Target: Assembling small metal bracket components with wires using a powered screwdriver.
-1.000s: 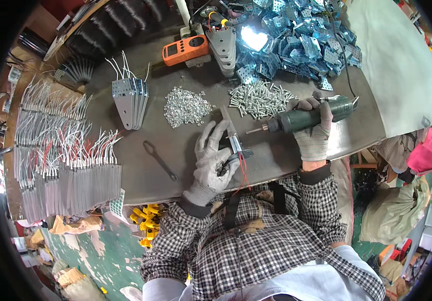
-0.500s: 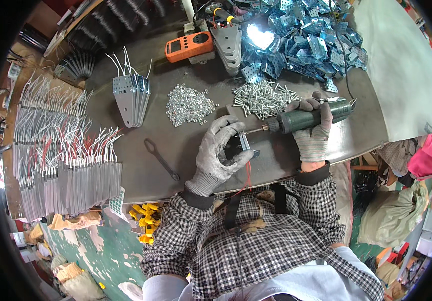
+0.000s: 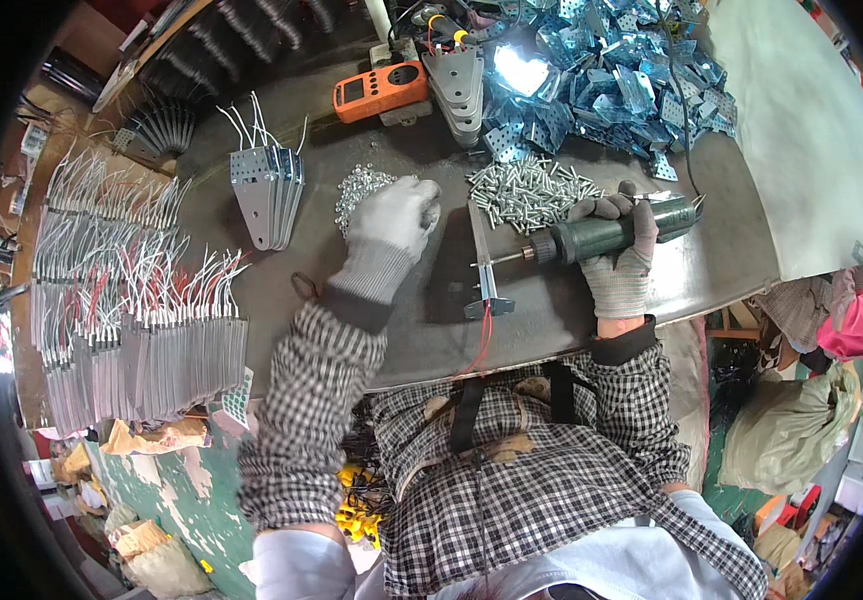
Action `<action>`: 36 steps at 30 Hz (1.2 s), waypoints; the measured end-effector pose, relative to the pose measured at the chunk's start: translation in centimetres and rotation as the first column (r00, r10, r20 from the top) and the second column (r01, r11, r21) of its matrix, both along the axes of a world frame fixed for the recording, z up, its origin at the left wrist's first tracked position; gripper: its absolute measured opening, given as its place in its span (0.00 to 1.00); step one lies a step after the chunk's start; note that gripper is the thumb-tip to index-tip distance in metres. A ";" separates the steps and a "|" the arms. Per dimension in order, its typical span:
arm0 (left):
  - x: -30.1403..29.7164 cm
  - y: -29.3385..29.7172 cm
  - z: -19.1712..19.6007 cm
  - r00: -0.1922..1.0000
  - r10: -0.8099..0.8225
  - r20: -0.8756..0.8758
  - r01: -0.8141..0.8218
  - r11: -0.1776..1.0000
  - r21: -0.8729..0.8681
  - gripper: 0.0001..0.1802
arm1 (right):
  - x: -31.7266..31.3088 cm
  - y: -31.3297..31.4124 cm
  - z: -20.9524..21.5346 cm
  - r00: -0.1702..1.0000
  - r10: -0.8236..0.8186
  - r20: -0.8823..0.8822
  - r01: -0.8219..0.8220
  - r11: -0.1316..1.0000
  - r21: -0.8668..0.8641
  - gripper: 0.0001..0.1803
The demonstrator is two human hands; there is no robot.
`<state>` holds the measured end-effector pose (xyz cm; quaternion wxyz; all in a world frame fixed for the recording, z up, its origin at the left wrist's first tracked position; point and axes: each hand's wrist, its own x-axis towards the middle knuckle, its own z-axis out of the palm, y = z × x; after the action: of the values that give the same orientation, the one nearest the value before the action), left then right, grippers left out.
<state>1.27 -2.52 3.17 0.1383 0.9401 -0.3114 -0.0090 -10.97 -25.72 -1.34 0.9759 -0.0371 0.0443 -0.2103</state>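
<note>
My right hand (image 3: 619, 255) is wrapped round a dark green electric screwdriver (image 3: 591, 238), lying level with its bit pointing left. The bit reaches a narrow metal part (image 3: 486, 268) with a bracket at its near end and red wires (image 3: 484, 335) trailing toward me. Neither hand grips that part. Over the right side of a pile of small silver nuts (image 3: 354, 187) is my left hand (image 3: 398, 218), gloved in grey, its fingers curled closed. What they hold, if anything, is hidden. A pile of screws (image 3: 531, 190) lies just beyond the screwdriver.
Wired grey strips (image 3: 141, 365) stand in rows at the left. A stack of grey tapered plates (image 3: 266, 200) stands beyond the left forearm. At the back are an orange meter (image 3: 381, 92), more tapered plates (image 3: 456, 95) and heaped bluish metal brackets (image 3: 611, 80). A wrench (image 3: 304, 286) is mostly hidden by my sleeve.
My left hand has let go of the metal part and moved left and away from me to the nuts. The part stays at the bit. My right hand has barely moved.
</note>
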 end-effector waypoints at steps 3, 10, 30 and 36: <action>1.5 -1.8 -1.4 0.994 -0.048 0.098 0.013 0.944 0.329 0.06 | 0.2 0.1 -0.1 1.000 0.004 0.008 -0.004 1.000 0.004 0.23; -1.4 0.1 -2.0 0.958 -0.062 -0.278 -0.035 0.943 -0.332 0.07 | -0.2 -0.2 0.0 1.000 -0.010 -0.014 0.010 1.000 0.025 0.24; -9.4 -1.0 -5.2 0.903 -0.077 -0.423 -0.375 0.339 -0.863 0.07 | 0.3 0.1 -0.8 0.999 0.027 0.022 -0.029 0.998 0.064 0.18; -10.4 -1.0 -2.8 0.894 -0.118 -0.432 -0.336 0.464 -0.820 0.08 | -1.2 -3.3 -6.3 0.905 -0.322 -0.280 0.035 0.710 -0.703 0.32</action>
<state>-9.15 -3.51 0.35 0.6666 0.7244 -0.1696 -0.0459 -12.14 -29.06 -7.68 0.8391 -0.4291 0.1565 -0.2954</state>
